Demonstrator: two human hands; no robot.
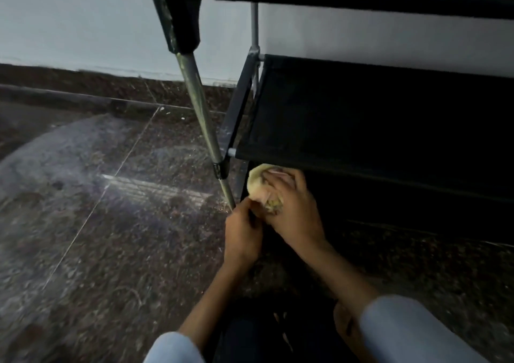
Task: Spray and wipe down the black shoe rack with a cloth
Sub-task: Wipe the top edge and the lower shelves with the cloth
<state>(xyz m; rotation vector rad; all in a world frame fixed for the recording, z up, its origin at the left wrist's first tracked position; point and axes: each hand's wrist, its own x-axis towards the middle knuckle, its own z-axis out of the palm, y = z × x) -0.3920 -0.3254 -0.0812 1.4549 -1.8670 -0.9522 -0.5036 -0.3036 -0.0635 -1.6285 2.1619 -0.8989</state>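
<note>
Head view, right hand (294, 209) gripping yellow cloth (257, 181), left hand (242, 234) curled at rack leg (226, 190)

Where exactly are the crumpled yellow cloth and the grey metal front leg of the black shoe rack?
Crumpled yellow cloth (257, 180): head view, its bare upper-left bulge.
Grey metal front leg (200, 109): head view, middle of the slanting tube.
</note>
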